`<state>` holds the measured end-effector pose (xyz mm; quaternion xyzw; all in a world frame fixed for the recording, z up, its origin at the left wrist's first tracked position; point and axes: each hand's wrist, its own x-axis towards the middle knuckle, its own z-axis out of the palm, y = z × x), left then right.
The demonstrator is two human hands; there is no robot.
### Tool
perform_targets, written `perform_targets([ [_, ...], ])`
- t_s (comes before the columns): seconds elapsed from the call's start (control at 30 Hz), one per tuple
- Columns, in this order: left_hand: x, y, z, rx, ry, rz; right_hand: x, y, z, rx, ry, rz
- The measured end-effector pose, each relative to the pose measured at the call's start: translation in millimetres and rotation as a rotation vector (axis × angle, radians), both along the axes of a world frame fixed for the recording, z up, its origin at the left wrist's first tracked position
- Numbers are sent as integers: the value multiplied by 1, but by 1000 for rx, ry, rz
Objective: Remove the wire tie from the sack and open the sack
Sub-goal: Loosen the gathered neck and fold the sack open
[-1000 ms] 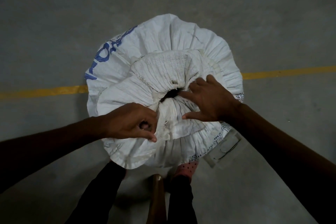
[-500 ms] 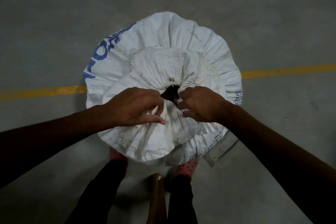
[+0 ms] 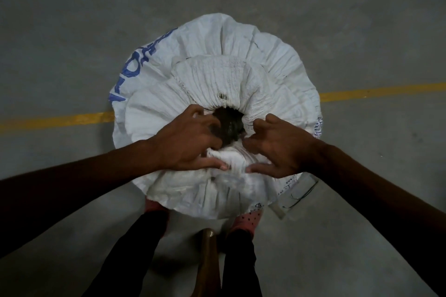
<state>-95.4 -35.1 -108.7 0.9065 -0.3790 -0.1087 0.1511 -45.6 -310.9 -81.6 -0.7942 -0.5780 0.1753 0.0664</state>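
A white woven sack [image 3: 217,55] with blue lettering stands upright on the concrete floor below me. Its gathered mouth [image 3: 228,125] shows a dark hole with dark contents inside. My left hand [image 3: 185,142] grips the near-left rim of the mouth, fingers hooked into the hole, thumb pressing the fabric. My right hand [image 3: 277,147] grips the near-right rim the same way. A thin dark wire [image 3: 303,196], possibly the tie, lies on a pale piece on the floor at the sack's right foot.
A yellow painted line [image 3: 381,91] crosses the grey floor behind the sack. My legs in dark trousers and pink perforated shoes [image 3: 246,220] stand against the sack's near side. A brown rod-like object [image 3: 208,263] rises between my legs.
Both hands moved in onto the sack's mouth, and the dark opening has widened from a small gap into a clear hole.
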Motion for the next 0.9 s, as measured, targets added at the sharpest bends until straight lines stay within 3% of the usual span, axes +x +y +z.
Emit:
perform_targets([
  [0.13,-9,13,5,-172,95,-49,-7,10,11,-1,-100,28],
  [0.23,-12,15,11,-241,180,-10,-9,17,13,101,-15,48],
  [0.37,-9,14,20,-228,268,57,-13,16,9,47,301,-37],
  [0.47,-7,19,22,-123,332,79,-13,5,10,-77,324,-182],
  [0.63,-8,31,20,-6,468,73,-14,-3,12,-175,353,-146],
  [0.73,-15,30,24,108,364,32,-18,3,11,-151,329,-128],
  [0.9,-30,24,22,91,92,-231,-28,7,0,-37,257,-50],
])
